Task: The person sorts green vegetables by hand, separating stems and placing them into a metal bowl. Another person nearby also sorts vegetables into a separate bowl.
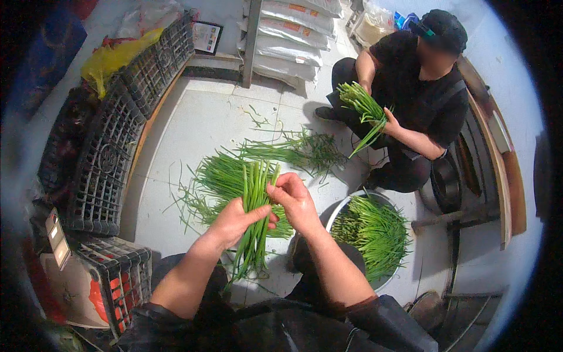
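Note:
A bunch of long green chives (253,196) stands upright in my left hand (233,223), its fingers wrapped round the middle and the pale cut ends pointing up. My right hand (295,202) is beside the bunch, thumb and forefinger pinched at the stalks on its right edge. Exactly what lies between those fingertips is partly hidden. Beneath and beyond my hands, a loose pile of chives (220,176) is spread over the white tiled floor. To the right, a round metal basin (332,218) holds many packed chives (381,237).
A person (410,94) crouches at the far right, gripping another chive bunch (362,105). Black plastic crates (108,152) line the left, one with a yellow bag (114,58). White sacks (293,44) are stacked at the back. A wooden-edged rack (489,146) stands right.

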A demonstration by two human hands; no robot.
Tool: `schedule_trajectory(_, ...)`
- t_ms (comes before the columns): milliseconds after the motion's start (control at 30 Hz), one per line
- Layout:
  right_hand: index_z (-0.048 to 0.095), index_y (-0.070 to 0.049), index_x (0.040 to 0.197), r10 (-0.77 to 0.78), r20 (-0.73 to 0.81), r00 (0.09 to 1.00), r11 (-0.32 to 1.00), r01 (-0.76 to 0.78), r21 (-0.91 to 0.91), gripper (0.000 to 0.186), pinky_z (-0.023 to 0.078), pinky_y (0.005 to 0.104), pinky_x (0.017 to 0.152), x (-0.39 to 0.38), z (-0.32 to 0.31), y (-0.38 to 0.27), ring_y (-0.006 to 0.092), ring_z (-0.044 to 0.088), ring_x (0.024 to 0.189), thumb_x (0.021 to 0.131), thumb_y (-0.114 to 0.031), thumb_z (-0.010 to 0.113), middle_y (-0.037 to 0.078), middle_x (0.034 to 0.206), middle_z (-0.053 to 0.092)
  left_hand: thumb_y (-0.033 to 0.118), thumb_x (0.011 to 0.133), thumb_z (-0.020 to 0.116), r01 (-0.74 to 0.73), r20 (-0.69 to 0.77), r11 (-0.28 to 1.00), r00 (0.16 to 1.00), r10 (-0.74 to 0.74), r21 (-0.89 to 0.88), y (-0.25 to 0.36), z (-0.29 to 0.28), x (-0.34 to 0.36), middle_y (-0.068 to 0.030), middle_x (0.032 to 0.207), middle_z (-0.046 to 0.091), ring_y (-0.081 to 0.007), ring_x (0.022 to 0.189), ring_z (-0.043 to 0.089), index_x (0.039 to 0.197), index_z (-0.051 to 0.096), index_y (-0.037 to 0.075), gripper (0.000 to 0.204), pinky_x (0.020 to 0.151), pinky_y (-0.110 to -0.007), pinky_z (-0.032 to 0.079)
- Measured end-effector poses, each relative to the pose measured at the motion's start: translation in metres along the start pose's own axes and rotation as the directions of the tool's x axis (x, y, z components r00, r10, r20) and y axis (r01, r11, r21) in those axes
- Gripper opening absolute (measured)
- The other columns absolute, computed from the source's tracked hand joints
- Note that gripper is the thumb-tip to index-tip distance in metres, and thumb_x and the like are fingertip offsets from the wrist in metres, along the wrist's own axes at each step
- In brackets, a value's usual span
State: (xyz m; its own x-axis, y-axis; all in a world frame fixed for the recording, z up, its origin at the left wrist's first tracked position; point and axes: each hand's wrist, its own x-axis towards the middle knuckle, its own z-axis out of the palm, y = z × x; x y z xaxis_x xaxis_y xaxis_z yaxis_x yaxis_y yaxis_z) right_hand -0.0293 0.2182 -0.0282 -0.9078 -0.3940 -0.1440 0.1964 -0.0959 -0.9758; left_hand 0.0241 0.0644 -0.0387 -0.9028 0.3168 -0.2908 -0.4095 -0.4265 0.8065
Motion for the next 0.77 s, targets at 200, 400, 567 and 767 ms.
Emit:
schedule_trajectory(200, 0.048, -0.007, 0.088, -0.026, 0.030, 0.999, 1.000, 0.026, 0.004, 0.009, 0.041, 0.0248, 0.072, 0.005, -0.009, -0.010, 0.0099, 0.051, 0.076, 0.086, -0.011, 0.056, 0.004, 0.087, 0.061, 0.024, 0.095, 0.044, 0.173, 0.106, 0.933, 0.984, -0.146, -0.317, 0.012, -0.008, -0.001, -0.0225, 0.111, 0.057, -0.0341, 0.094, 0.061, 0.121, 0.045, 0.003, 0.033, 0.080, -0.044, 0.051)
schedule_trajectory(400, 0.050, -0.007, 0.088, 0.022, 0.105, 0.994, 0.999, -0.018, -0.033, 0.011, 0.043, 0.0244, 0.068, 0.004, -0.011, -0.018, 0.0094, 0.052, 0.074, 0.085, -0.011, 0.060, 0.001, 0.082, 0.058, 0.020, 0.095, 0.044, 0.095, 0.221, 0.956, 0.975, -0.033, -0.278, 0.013, -0.011, -0.001, -0.0239, 0.115, 0.054, -0.0356, 0.101, 0.058, 0.124, 0.041, 0.000, 0.036, 0.088, -0.045, 0.049)
schedule_trajectory(567, 0.047, -0.006, 0.090, 0.030, 0.165, 0.986, 0.999, -0.024, -0.039, 0.017, 0.042, 0.0237, 0.062, 0.004, -0.010, -0.009, 0.0097, 0.053, 0.070, 0.082, -0.007, 0.062, 0.002, 0.082, 0.057, 0.019, 0.093, 0.047, 0.159, 0.249, 0.979, 0.961, -0.123, -0.131, 0.008, -0.014, -0.001, -0.0205, 0.110, 0.057, -0.0286, 0.096, 0.061, 0.123, 0.042, -0.001, 0.036, 0.084, -0.039, 0.051)
schedule_trajectory(767, 0.051, -0.008, 0.087, 0.016, 0.020, 1.000, 0.998, -0.014, -0.064, 0.012, 0.039, 0.0227, 0.066, 0.008, -0.029, -0.020, 0.0082, 0.050, 0.072, 0.081, -0.006, 0.060, -0.001, 0.081, 0.058, 0.023, 0.089, 0.056, 0.126, 0.036, 0.979, 0.992, -0.121, -0.159, 0.041, -0.037, -0.007, -0.0189, 0.116, 0.055, -0.0285, 0.096, 0.061, 0.123, 0.046, -0.002, 0.043, 0.081, -0.037, 0.052)
